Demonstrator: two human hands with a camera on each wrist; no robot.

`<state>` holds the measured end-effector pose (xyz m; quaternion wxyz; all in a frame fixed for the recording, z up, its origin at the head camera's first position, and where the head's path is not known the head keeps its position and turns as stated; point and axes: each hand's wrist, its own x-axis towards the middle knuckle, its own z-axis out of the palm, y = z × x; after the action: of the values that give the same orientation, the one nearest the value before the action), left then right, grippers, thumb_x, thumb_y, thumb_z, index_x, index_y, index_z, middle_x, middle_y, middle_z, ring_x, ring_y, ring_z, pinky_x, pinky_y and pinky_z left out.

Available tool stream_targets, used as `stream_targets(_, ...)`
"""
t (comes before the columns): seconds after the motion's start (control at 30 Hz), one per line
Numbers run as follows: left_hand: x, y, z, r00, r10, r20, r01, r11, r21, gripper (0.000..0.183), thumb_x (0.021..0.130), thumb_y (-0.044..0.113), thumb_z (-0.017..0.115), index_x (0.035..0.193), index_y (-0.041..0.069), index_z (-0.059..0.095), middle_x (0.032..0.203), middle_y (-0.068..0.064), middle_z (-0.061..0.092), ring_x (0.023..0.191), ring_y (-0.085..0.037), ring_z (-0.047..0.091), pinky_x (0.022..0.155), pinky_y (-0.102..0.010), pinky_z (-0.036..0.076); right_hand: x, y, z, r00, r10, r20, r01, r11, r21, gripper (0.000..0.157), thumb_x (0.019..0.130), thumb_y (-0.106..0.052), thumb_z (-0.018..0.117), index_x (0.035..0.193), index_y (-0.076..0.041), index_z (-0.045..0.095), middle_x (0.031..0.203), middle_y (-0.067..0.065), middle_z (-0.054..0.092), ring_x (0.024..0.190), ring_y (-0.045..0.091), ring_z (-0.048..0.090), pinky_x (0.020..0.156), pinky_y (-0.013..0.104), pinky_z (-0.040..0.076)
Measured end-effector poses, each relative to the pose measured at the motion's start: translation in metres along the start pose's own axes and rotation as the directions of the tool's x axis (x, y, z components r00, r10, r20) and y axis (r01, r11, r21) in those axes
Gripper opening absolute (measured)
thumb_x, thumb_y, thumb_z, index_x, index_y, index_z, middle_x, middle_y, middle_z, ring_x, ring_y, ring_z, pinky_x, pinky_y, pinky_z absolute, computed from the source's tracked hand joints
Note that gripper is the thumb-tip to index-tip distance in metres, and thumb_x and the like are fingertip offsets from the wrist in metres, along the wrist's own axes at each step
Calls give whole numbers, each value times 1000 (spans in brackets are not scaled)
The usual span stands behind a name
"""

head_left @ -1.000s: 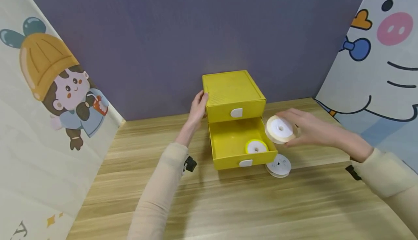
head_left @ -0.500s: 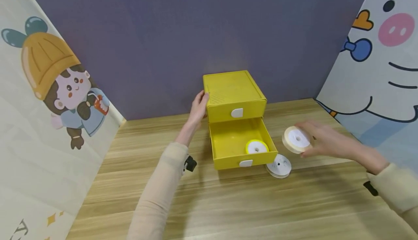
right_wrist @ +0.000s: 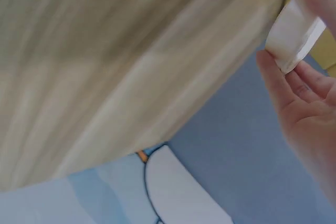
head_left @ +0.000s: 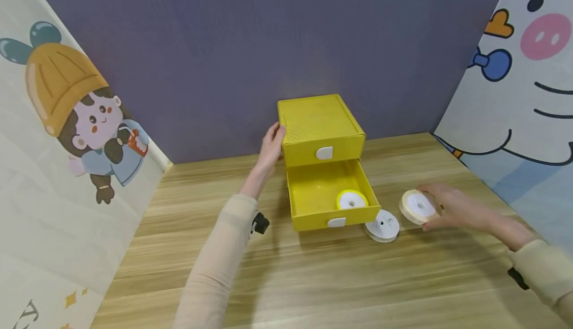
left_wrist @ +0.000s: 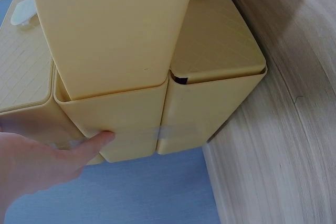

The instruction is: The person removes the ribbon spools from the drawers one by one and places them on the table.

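Observation:
A yellow drawer cabinet (head_left: 320,120) stands at the back of the table, with one drawer (head_left: 309,197) pulled out. Inside that drawer lies a spool of yellow ribbon (head_left: 351,199) with a white face. My left hand (head_left: 270,147) rests on the cabinet's left side; in the left wrist view an extended digit touches the yellow side wall (left_wrist: 131,124). To the right of the drawer, my right hand (head_left: 458,208) pinches a spool of cream ribbon (head_left: 419,207) by its rim. A second pale spool (head_left: 382,226) lies flat on the table by the drawer's front right corner.
The wood-grain table (head_left: 340,279) meets a grey-blue back wall (head_left: 224,60). White panels with cartoon prints stand left (head_left: 85,110) and right (head_left: 532,95). White tabs (head_left: 336,222) mark the drawer fronts. In the left wrist view, the open drawer (left_wrist: 113,30) juts out between two closed ones.
My right hand has carried the cream ribbon spool away from the open drawer, to the right and down toward the table. My left hand has stayed on the cabinet's side.

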<state>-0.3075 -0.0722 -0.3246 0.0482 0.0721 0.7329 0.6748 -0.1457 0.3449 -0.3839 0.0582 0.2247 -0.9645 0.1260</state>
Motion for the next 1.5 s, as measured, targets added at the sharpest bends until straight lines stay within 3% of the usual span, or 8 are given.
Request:
stream_targets(0.13,0,0,-1,1000,-1,7,1,1000,5,64,105,50,39,159,23,21,164,0,26,146,-25,35,107,-53,40,-6,6,10,999,28,25,-29,999,15,95,59,-42,93,126,13,54,121,32,61,110,48,59,88,59,49)
stream_targets(0.37,0,-1,-3,1000,-12,-1,12,1000,0,62,105,49,39,159,25,22,164,1,26,146,-24,35,106,-53,40,-8,15,31,998,-55,-6,54,998,-31,95,51,-43,95,120,12,58,115,29,65,105,46,62,87,58,49)
stream_targets(0.53,0,0,-3,1000,-12,1,12,1000,1,62,105,49,39,159,25,22,164,0,26,145,-24,35,107,-53,40,-12,16,41,999,-42,1,42,999,-7,94,52,-40,95,121,11,57,117,28,64,106,44,62,87,54,49)
stream_targets(0.77,-1,1,-3,1000,-6,-4,6,1000,4,61,106,47,38,159,23,21,165,-1,25,146,-25,35,108,-54,40,-14,12,43,1000,-27,6,27,999,32,92,54,-35,95,122,11,55,117,28,63,106,44,62,86,53,50)
stream_targets(1.03,-1,2,-3,1000,-5,2,5,1000,4,62,106,47,38,159,22,21,165,-1,26,146,-25,34,107,-54,40,-15,16,48,996,-82,-31,82,997,10,92,52,-36,96,119,12,56,113,28,63,100,43,63,82,53,51)
stream_targets(1.27,0,2,-2,1000,-4,4,4,1000,11,62,106,47,38,160,22,21,165,0,26,146,-24,35,107,-53,41,-16,14,48,999,-36,10,36,999,36,93,55,-37,95,122,14,54,117,31,61,105,47,61,85,58,50)
stream_targets(1.5,0,2,0,1000,-4,6,4,1000,5,62,106,46,39,160,22,21,165,0,26,145,-24,35,106,-53,41,-18,16,52,999,-37,-10,37,998,47,93,54,-36,95,121,13,54,117,30,61,105,47,60,85,59,48)
